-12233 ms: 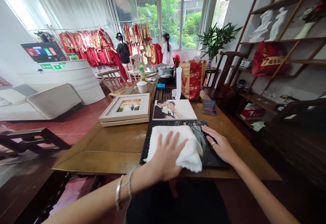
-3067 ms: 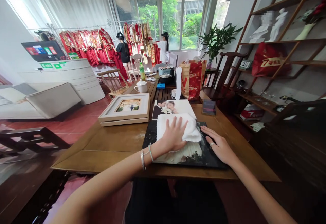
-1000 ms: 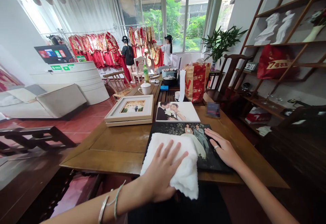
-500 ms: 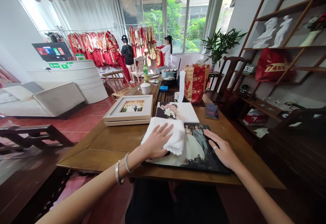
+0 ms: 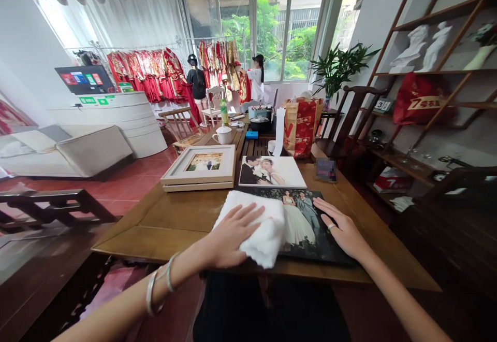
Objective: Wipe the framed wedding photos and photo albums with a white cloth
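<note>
A dark wedding photo panel (image 5: 310,228) lies flat near the front edge of the wooden table (image 5: 174,217). My left hand (image 5: 229,236) presses flat, fingers spread, on a folded white cloth (image 5: 258,228) that covers the panel's left part. Resting on the panel's right edge is my right hand (image 5: 341,230), fingers stretched out, a ring on one finger. Behind the panel lies a white-backed couple photo (image 5: 272,171), and left of that a framed picture (image 5: 202,166).
Farther along the table stand a white teapot (image 5: 224,134), a red paper bag (image 5: 301,124) and a small card stand (image 5: 325,170). Wooden shelves (image 5: 427,98) fill the right side, a bench (image 5: 54,207) and sofa the left. Two people stand at a rack of red garments (image 5: 155,72).
My left hand has slid the cloth back toward the near left edge of the panel after wiping its upper left. My right hand has stayed on the right edge.
</note>
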A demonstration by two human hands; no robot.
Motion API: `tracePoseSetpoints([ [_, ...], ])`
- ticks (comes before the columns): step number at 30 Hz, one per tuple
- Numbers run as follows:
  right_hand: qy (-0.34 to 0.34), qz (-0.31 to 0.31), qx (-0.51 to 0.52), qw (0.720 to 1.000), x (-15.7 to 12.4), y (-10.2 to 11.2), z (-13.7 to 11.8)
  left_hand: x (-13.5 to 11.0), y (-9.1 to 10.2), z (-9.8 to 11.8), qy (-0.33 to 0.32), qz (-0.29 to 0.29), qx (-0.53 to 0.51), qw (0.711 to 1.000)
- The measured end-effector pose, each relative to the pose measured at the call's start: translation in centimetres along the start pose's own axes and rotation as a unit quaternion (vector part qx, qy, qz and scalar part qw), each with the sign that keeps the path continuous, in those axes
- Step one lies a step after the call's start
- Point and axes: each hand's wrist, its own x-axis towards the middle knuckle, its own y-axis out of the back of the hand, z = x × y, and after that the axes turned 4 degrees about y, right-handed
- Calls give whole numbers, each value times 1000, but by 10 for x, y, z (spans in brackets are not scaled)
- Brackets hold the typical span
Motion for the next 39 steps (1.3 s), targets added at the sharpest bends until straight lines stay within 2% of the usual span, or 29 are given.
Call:
tracePoseSetpoints([
  [5,-1,0,-3,1000,1,-1,2,41,-6,-43,-1,38,10,999],
  [8,-3,-1,1,1000,2,0,2,49,-8,-52,-4,56,10,998],
  [11,-3,0,3,1000,1,1,3,38,-9,-42,5,65,9,998],
  [15,-3,4,4,1000,0,2,3,4,-7,-7,-19,48,-7,999],
  [18,-3,7,6,1000,0,2,2,-21,-1,16,-57,13,-27,998],
  [21,-8,5,5,1000,0,2,1,-30,3,17,-87,-11,-48,995],
  [24,-12,1,0,1000,0,2,1,-21,2,-1,-88,3,-62,994],
  [29,-3,4,-2,1000,1,1,1,18,-5,-39,-70,55,-61,994],
  [32,-3,3,-3,1000,1,1,1,38,-6,-54,-59,69,-44,995],
  [35,-6,1,-2,1000,2,1,1,49,-7,-56,-42,73,-24,996],
  [39,-3,9,5,1000,2,3,1,39,-7,-37,-16,71,-12,997],
])
